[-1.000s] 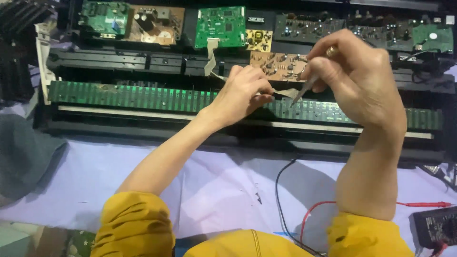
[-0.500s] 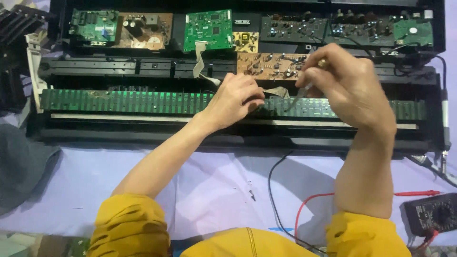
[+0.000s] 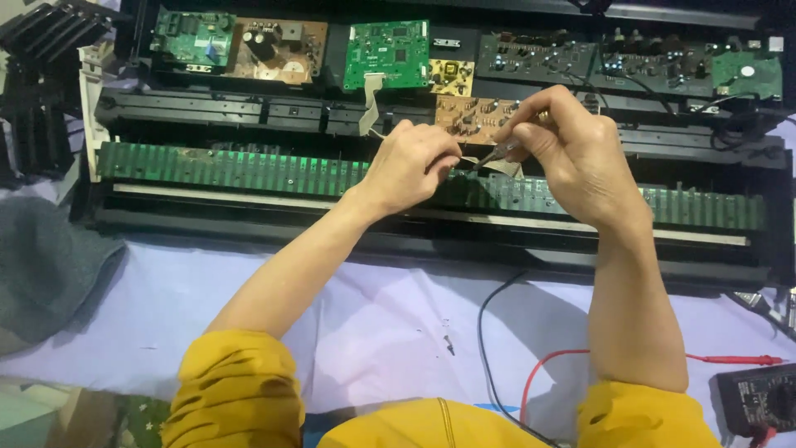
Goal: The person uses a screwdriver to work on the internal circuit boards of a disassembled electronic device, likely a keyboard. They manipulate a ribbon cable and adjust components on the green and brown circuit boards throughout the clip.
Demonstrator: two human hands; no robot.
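— How many hands are at work, and on what?

— Two. The left hand pinches the end of a pale flat ribbon cable; the right hand has its grip closed on a thin metal tool whose tip meets that cable. Both hover over the long green strip board inside the opened black keyboard casing.

— Where does the cable sit?

— Between the two hands, just in front of the small brown circuit board.

— How many boards along the back?

— I count three green ones: at the far left, in the middle, and at the far right. Also one yellow board and a second brown one.

— And leads on the white cloth-covered worktop?

— Two: one black wire, one red wire, near a black multimeter at the right edge.
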